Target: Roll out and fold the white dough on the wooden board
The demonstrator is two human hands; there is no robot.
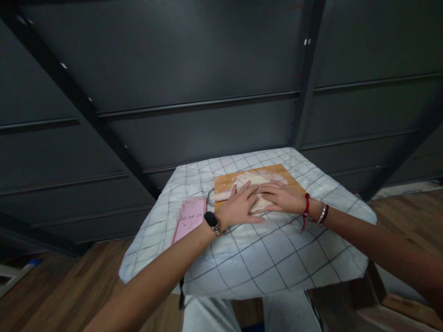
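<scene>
A wooden board (224, 183) lies on a small table covered with a checked white cloth (263, 258). Pale flattened dough (254, 178) is spread over the board. A pale rolling pin (221, 195) lies across the dough; its left end sticks out beside my left hand. My left hand (240, 206), with a ring and a black wristband, lies flat with fingers stretched out over the pin. My right hand (284, 197), wearing a red string and bangles at the wrist, lies flat beside it, fingers pointing left and overlapping the left hand's fingertips.
A pink phone (189, 217) showing a timer lies on the cloth left of the board. A dark panelled wall (207, 92) stands right behind the table. Wooden floor (51, 295) surrounds the table. My light trousers (207, 313) show under the front edge.
</scene>
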